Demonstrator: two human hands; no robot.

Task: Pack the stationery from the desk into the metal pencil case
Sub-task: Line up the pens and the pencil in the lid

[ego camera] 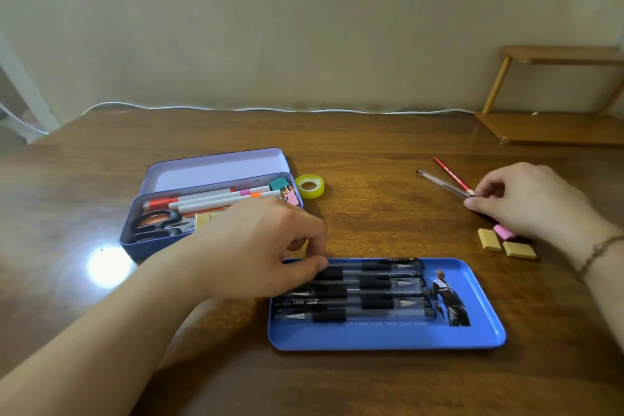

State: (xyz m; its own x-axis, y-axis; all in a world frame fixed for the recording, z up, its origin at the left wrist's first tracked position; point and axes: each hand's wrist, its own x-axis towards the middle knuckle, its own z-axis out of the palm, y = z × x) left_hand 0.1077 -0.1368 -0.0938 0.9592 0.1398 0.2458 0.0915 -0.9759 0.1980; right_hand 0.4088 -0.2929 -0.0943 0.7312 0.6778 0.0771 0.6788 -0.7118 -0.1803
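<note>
Wooden table (371,159) with an open metal pencil case (158,240), its lid (216,169) tipped back. Inside the case: scissors (158,224), 3 white markers (216,199) and binder clips (285,191). Just right of the case stands a yellow tape roll (310,186). Right of and nearer than the case lies a blue tray (388,336) holding several black-grip pens (364,294). The left hand (260,246) reaches over the tray's left end, fingers curled onto the pens; an actual grip cannot be told. Far right of the case, the right hand (530,199) pinches the tips of a red pencil (450,175) and a clear pen (439,182). 2 yellow erasers (489,240) and 1 pink eraser (503,232) lie beside that hand.
</note>
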